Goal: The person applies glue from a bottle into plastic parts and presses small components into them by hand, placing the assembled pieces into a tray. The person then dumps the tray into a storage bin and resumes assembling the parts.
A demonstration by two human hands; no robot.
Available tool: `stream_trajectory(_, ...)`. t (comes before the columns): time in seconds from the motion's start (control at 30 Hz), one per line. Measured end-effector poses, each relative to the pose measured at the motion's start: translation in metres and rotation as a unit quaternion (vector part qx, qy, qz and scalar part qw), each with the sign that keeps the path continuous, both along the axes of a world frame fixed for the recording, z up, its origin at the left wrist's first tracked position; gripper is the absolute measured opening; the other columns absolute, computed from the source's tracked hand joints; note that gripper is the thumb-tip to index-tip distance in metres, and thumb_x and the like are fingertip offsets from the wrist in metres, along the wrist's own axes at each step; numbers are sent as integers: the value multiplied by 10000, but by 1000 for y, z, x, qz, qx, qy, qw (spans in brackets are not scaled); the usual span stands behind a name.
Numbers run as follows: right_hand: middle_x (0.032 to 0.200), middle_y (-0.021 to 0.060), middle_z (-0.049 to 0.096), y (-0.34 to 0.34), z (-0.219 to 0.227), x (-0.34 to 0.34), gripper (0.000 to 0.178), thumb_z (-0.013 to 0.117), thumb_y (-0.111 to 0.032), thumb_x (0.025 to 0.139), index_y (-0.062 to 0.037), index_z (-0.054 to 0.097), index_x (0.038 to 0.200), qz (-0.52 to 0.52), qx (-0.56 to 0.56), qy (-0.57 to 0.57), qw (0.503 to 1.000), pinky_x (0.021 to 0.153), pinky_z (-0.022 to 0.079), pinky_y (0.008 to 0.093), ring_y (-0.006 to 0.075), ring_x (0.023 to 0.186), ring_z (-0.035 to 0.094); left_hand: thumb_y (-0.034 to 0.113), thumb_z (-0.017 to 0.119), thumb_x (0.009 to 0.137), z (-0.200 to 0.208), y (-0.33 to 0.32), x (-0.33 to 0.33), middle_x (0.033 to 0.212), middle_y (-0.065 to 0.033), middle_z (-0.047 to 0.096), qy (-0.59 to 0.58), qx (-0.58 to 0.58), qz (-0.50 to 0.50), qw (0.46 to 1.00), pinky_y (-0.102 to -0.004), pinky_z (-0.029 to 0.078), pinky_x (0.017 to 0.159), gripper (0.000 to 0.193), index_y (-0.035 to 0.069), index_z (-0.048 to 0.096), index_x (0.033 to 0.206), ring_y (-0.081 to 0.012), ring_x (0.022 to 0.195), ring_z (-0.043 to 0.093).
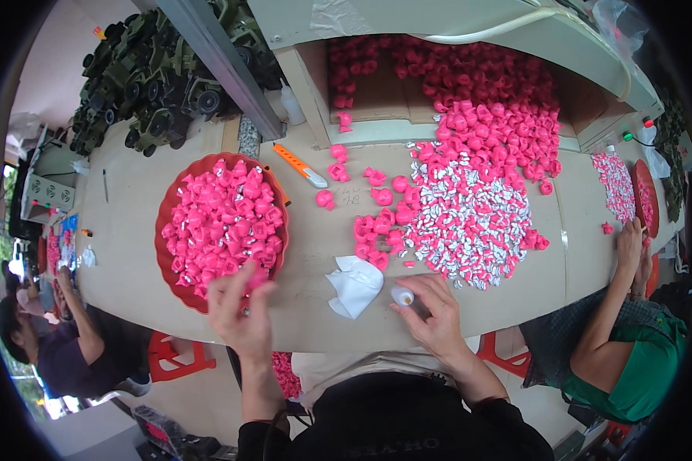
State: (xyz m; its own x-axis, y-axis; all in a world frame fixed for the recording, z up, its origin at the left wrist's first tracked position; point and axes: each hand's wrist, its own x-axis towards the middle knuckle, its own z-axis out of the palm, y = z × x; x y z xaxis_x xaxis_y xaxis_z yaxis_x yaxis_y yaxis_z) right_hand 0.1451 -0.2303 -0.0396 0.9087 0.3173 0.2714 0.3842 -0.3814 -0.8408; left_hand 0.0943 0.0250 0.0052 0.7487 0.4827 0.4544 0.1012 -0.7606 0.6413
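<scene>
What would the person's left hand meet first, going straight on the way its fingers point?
Probably the pink pieces heaped in the red bowl: the left hand points up the picture toward them. Its height is unclear, so it might pass above.

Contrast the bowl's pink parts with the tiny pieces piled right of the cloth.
The parts are bigger than the pieces. The parts look mostly pink; the pieces mix pink with silvery white. The parts fill a red bowl; the pieces lie on the table. Both are heaped and show pink.

There are two red bowls (161,234), one cloth (355,287), one cutter (300,165), countless pink pieces (500,131).
</scene>
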Motion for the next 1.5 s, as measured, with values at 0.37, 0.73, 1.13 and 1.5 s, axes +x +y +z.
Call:
stream_trajectory(0.37, 966, 128, 641, -1, 4, -1, 348, 748, -17, 693, -3, 632, 1021, -13, 40, 1, 999, 788, 470, 357, 287, 898, 591, 90, 771, 673, -24, -89, 45, 952, -80, 561, 51, 71, -207, 974, -377, 405, 803, 373, 67, 660, 1028, -258, 919, 514)
stream_trajectory(0.73, 1032, 154, 622, -12, -6, -6, 363, 623, 32, 778, 16, 535, 1129, -48, 125, -8, 991, 865, 457, 345, 247, 976, 590, 0, 728, 699, -23, -101, 51, 921, -72, 540, 31, 33, -245, 968, -331, 432, 771, 420, 53, 645, 1108, -220, 878, 516)
stream_trajectory(1.13, 995, 132, 651, -1, -1, -16, 301, 685, 17, 769, 21, 604, 1059, -57, 201, 89, 974, 795, 491, 317, 224, 915, 626, -113, 643, 792, -43, -107, 3, 1171, -81, 522, 55, -666, -351, 655, -291, 458, 917, 404, -13, 597, 1181, -152, 1034, 548)
stream_trajectory(1.5, 904, 122, 647, -30, 15, -25, 370, 772, -47, 704, 26, 626, 1037, -55, 153, 125, 979, 648, 484, 283, 189, 754, 610, -68, 742, 727, -51, -94, -8, 1068, -79, 582, 39, -536, -257, 803, -276, 499, 844, 341, 6, 663, 1050, -161, 947, 600)
